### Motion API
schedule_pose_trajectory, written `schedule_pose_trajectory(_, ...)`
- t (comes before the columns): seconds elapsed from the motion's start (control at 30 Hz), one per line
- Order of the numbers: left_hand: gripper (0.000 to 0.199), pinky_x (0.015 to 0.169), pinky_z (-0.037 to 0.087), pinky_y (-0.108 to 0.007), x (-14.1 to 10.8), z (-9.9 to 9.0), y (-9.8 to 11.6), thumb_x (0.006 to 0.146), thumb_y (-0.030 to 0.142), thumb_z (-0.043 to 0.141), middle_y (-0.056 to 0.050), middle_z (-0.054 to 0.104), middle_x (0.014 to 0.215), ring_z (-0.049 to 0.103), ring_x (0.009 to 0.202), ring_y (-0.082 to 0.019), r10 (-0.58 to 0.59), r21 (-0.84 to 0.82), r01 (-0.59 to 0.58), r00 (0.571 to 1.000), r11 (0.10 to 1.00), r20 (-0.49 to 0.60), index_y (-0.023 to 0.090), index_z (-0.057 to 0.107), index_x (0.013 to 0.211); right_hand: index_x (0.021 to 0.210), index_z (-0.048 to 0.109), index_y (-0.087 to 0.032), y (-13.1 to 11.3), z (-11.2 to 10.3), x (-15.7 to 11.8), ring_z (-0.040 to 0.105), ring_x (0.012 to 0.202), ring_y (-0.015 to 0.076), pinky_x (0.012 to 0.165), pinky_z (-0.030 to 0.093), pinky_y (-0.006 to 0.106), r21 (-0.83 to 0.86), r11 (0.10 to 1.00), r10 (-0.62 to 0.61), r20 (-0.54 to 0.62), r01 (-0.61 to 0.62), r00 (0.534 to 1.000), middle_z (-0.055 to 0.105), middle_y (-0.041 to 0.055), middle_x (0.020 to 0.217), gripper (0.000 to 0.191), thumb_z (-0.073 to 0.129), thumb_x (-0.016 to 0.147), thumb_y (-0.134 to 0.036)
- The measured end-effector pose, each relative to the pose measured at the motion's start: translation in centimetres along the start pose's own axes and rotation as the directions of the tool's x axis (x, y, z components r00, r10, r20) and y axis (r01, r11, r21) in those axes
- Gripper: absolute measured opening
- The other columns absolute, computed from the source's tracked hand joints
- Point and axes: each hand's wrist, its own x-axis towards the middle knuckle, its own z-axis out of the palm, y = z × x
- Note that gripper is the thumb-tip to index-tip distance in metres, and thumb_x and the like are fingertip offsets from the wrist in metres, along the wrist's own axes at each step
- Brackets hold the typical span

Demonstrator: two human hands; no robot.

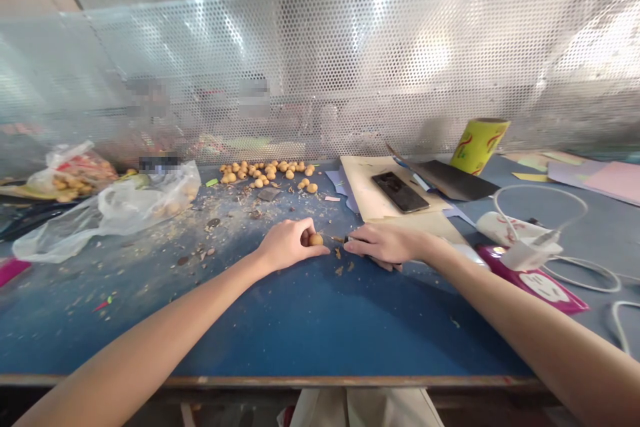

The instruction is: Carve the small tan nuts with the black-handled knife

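Nut (315, 239) held in curled L hand (286, 245), at its thumb side, toward R; small blade (341, 239) gripped in near-closed R hand (385, 243), long axis running L-R, tip aimed at nut, just apart; shavings (339, 270) strewn on tabletop (280, 333)

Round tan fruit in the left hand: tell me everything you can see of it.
This round tan fruit, probably a longan, has a dull, slightly mottled shell and looks whole, though fine surface detail is too small to tell. It is pinched by the left hand low over the blue table top. A small dark tip at the right hand points towards it, apparently not touching.
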Motion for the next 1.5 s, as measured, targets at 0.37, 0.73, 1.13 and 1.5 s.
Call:
schedule_pose_trajectory(0.37,0.049,0.052,0.033,-0.025,0.03,-0.01,0.05,0.070,0.069,0.065,0.003,0.065,0.066,0.056,0.057,-0.014,-0.007,0.015,0.007,1.000,1.000,-0.005,0.021,0.055,0.077,0.077,0.050,-0.020,0.54,0.10,0.19,0.052,0.038,0.0133,0.045,0.041,0.024,-0.022,0.999,-0.038,-0.011,0.038,0.999,0.054,-0.0027,0.046,0.054,0.030,0.092,-0.068)
schedule_pose_trajectory(0.73,0.050,0.052,0.034,-0.025,0.13,0.08,-0.07,0.070,0.070,0.065,0.002,0.065,0.066,0.057,0.058,-0.014,0.004,0.022,-0.003,1.000,1.000,-0.008,0.022,0.055,0.077,0.076,0.047,-0.020,0.36,-0.04,0.02,0.053,0.038,0.0132,0.044,0.040,0.022,-0.035,0.998,-0.055,-0.013,0.055,0.998,0.056,-0.0016,0.047,0.050,0.030,0.093,-0.064)
schedule_pose_trajectory(1.13,0.050,0.052,0.032,-0.024,0.07,0.02,-0.05,0.070,0.070,0.064,0.003,0.065,0.067,0.056,0.058,-0.014,-0.003,0.019,0.003,1.000,1.000,0.001,0.021,0.054,0.077,0.076,0.048,-0.020,0.18,0.02,0.03,0.053,0.038,0.0137,0.048,0.043,0.025,-0.060,0.998,-0.033,-0.019,0.032,0.999,0.055,-0.0026,0.045,0.052,0.029,0.093,-0.065)
schedule_pose_trajectory(1.5,0.051,0.052,0.032,-0.024,0.14,0.15,-0.06,0.070,0.071,0.063,0.002,0.065,0.067,0.056,0.058,-0.014,0.003,0.031,-0.003,1.000,1.000,0.000,0.021,0.055,0.077,0.080,0.051,-0.020,0.17,0.05,0.13,0.054,0.040,0.0148,0.047,0.042,0.025,-0.040,0.999,-0.013,-0.003,0.013,1.000,0.055,-0.0020,0.046,0.054,0.028,0.092,-0.068)
